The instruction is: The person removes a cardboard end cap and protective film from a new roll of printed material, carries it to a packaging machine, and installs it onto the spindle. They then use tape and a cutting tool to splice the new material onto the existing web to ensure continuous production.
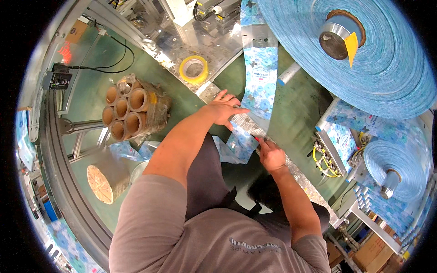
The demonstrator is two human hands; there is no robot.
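Film strip (pixel 260 86), blue-patterned, meets the metal beam's (pixel 301 175) far edge and shows past the near one, left hand (pixel 227 110) spread beside it, right hand (pixel 273 155) gripping a red tool (pixel 257 139); likely cutting, needing a steady, straight draw next.

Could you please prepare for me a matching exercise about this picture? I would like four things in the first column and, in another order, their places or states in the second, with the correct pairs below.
Column one
1. Tape roll
2. Cardboard tubes
3. Left hand
4. Right hand

Column two
A. Closed on a small red object, which is partly hidden
B. Bundled together, with round open ends showing
C. Open, with the fingers spread
D. Yellow, lying flat on a metal plate

Right pairs: 1-D, 2-B, 3-C, 4-A
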